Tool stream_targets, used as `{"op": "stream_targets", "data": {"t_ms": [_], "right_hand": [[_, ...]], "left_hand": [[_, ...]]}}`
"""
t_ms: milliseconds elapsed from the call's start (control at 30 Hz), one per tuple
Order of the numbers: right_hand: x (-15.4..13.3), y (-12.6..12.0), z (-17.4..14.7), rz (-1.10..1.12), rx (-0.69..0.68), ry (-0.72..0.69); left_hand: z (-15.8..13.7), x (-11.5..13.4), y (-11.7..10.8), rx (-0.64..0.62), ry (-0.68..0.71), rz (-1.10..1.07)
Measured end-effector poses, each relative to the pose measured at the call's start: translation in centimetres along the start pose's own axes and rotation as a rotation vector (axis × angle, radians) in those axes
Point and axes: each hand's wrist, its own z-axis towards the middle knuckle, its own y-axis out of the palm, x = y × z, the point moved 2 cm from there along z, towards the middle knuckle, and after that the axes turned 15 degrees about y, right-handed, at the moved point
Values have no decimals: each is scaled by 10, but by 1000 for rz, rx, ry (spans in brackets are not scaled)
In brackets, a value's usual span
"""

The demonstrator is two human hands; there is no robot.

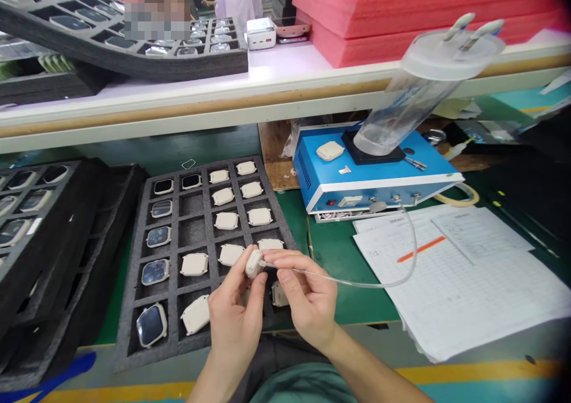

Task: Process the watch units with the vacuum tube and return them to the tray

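My left hand [234, 314] is closed around a cream smartwatch case [252, 264], turned edge-on, above the foam tray. Between the fingers of my right hand [312, 299] is the end of a thin clear tube [414, 245], its tip at the side of the case. Whether the tip is inserted or only touching, I cannot tell. The tube curves back to the front of a blue box [375, 187]. Below my hands lies the dark foam tray [193, 231], with cream cases [194, 264] and dark-screened watches [152, 272] in its pockets.
On the blue box stand a clear cylinder [404, 114] and another cream case [330, 150]. Printed sheets [468, 278] lie at right. More foam trays [66, 230] are stacked at left. A shelf [276, 90] crosses ahead, bearing trays and red foam blocks [401, 10].
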Motion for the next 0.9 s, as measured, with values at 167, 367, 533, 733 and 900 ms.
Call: {"op": "stream_targets", "data": {"t_ms": [167,367,533,733,900], "right_hand": [[-1,2,3,28,-10,-9],[0,2,5,70,-30,-14],[1,2,5,105,-42,13],[1,3,6,130,-54,30],[2,3,5,131,-51,29]], "left_hand": [[0,0,-1,7,-9,-2],[1,-5,-2,13,-37,-1],[3,-5,-1,63,1,42],[5,-4,0,75,13,82],[4,-6,0,71,6,93]]}}
